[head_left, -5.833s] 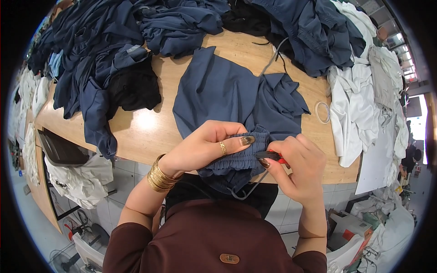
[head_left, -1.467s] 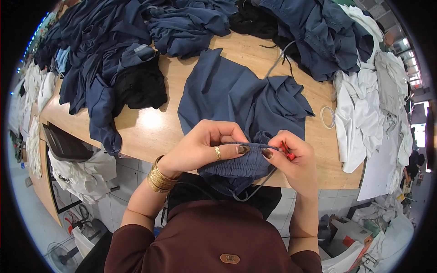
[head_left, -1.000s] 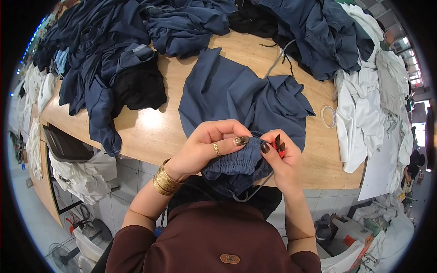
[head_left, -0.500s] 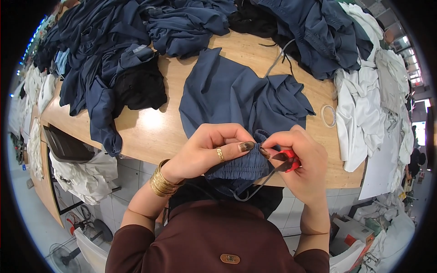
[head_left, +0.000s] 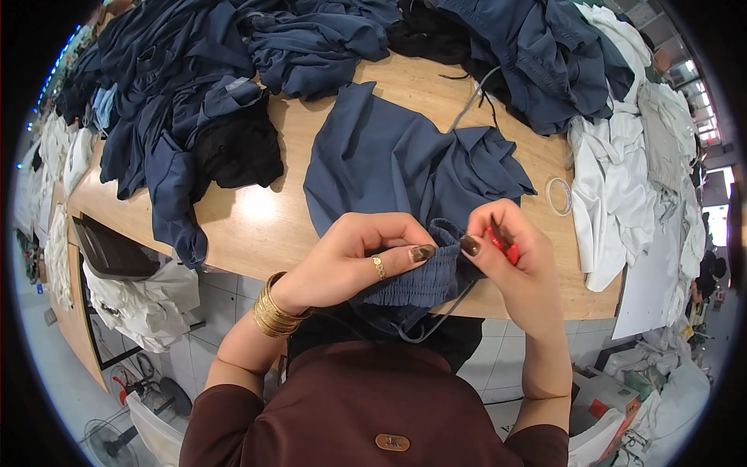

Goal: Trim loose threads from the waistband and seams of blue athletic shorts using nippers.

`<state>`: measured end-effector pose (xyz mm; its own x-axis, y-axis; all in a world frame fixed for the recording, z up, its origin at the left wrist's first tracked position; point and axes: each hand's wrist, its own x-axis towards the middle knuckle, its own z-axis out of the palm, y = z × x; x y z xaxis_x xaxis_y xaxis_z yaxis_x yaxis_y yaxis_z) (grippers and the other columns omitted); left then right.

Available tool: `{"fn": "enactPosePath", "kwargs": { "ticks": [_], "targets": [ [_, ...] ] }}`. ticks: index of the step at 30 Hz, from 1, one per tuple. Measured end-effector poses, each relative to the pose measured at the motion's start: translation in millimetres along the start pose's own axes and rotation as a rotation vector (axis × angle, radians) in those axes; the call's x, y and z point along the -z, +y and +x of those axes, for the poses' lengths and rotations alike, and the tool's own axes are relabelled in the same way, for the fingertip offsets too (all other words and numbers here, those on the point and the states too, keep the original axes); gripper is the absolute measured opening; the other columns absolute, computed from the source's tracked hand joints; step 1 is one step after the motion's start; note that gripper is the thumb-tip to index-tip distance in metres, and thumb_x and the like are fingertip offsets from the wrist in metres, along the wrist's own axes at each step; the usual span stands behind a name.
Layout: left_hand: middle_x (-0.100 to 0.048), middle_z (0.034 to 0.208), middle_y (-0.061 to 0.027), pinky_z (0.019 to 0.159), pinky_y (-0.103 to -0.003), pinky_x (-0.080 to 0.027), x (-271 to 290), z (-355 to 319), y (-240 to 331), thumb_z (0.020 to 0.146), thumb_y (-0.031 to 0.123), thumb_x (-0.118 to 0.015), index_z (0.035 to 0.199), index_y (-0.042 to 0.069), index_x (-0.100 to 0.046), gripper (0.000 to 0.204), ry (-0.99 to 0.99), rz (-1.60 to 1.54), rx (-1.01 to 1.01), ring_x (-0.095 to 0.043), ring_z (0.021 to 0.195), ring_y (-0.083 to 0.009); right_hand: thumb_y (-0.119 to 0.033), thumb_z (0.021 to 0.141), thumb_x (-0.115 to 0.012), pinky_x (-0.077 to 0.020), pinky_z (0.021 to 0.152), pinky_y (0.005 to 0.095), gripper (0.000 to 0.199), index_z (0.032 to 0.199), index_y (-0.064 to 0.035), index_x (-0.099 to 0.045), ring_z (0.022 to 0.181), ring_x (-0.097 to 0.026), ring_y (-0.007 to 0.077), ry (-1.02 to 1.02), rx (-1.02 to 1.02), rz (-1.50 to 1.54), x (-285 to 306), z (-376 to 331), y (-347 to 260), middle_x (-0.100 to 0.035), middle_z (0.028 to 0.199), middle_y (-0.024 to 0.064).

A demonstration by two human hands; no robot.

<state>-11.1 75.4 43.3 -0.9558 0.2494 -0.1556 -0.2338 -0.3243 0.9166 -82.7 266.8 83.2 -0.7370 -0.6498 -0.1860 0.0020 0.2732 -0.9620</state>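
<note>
A slate-blue garment (head_left: 389, 159) is spread on the table in front of me, its gathered elastic waistband (head_left: 412, 288) at the near edge. My left hand (head_left: 354, 257) pinches the top of that waistband between thumb and fingers. To the right of it, my right hand (head_left: 525, 268) has its fingers curled around small red-handled snips (head_left: 512, 252) with dark blades. The right thumb tip is close beside the waistband; whether it touches the cloth or a thread I cannot tell. A grey drawstring (head_left: 436, 325) loops down below the waistband.
Dark blue garments (head_left: 163, 86) are heaped on the wooden table (head_left: 233, 233) at the far left, with a black cloth (head_left: 240, 148). More blue garments (head_left: 537, 62) lie at the far right. A roll of tape (head_left: 559, 196) sits beside white garments (head_left: 611, 194).
My right hand has turned and lifted slightly away from the waistband, and the snips' blades now tilt upward. My left hand keeps its pinch in the same place.
</note>
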Motion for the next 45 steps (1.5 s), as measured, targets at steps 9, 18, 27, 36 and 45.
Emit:
{"fn": "enactPosePath", "kwargs": {
  "ticks": [9, 18, 27, 36, 45],
  "targets": [
    [-0.059, 0.089, 0.0012, 0.073, -0.017, -0.041, 7, -1, -2, 0.091, 0.005, -0.049, 0.098, -0.004, -0.057, 0.013, -0.071, -0.059, 0.002, -0.05, 0.082, -0.0013, -0.013, 0.069, -0.074, -0.0417, 0.056, 0.0262, 0.03, 0.093, -0.0064, -0.056, 0.065, -0.054, 0.0187, 0.141, 0.365, -0.46, 2, -5, 8, -0.058, 0.075, 0.0052],
    [-0.058, 0.09, 0.0011, 0.074, -0.017, -0.041, 7, -1, -3, 0.091, 0.006, -0.049, 0.098, -0.004, -0.057, 0.014, -0.082, -0.075, -0.009, -0.05, 0.083, -0.0015, -0.002, 0.066, -0.073, -0.0371, 0.048, 0.0244, 0.026, 0.089, -0.0072, -0.061, 0.054, -0.051, 0.0149, 0.189, 0.445, -0.42, -9, -5, 12, -0.056, 0.072, 0.0035],
    [-0.056, 0.079, 0.0039, 0.06, -0.014, -0.033, -2, 0, -4, 0.088, 0.012, -0.056, 0.095, -0.003, -0.06, 0.017, -0.011, -0.047, -0.016, -0.044, 0.07, 0.0012, 0.008, 0.07, -0.066, -0.0434, 0.06, 0.0178, 0.024, 0.091, -0.0019, -0.061, 0.064, -0.054, 0.005, 0.294, 0.299, -0.154, -8, -4, 13, -0.059, 0.077, 0.0004],
    [-0.055, 0.079, 0.0047, 0.06, -0.013, -0.032, 0, -1, -2, 0.088, 0.013, -0.056, 0.094, -0.003, -0.06, 0.018, -0.002, -0.051, -0.005, -0.043, 0.07, 0.002, 0.0, 0.074, -0.067, -0.0389, 0.059, 0.0178, 0.027, 0.1, -0.0038, -0.059, 0.066, -0.047, 0.0027, 0.271, 0.172, -0.143, -3, -1, 7, -0.056, 0.075, -0.0011],
    [-0.06, 0.09, -0.0001, 0.074, -0.017, -0.042, 5, -3, -1, 0.091, 0.004, -0.049, 0.1, -0.005, -0.057, 0.015, -0.083, -0.06, 0.019, -0.052, 0.083, -0.0027, -0.018, 0.067, -0.074, -0.0336, 0.051, 0.029, 0.024, 0.083, -0.0079, -0.059, 0.055, -0.046, 0.0189, 0.234, 0.552, -0.717, 1, -7, 12, -0.052, 0.064, 0.0008]
  ]
}}
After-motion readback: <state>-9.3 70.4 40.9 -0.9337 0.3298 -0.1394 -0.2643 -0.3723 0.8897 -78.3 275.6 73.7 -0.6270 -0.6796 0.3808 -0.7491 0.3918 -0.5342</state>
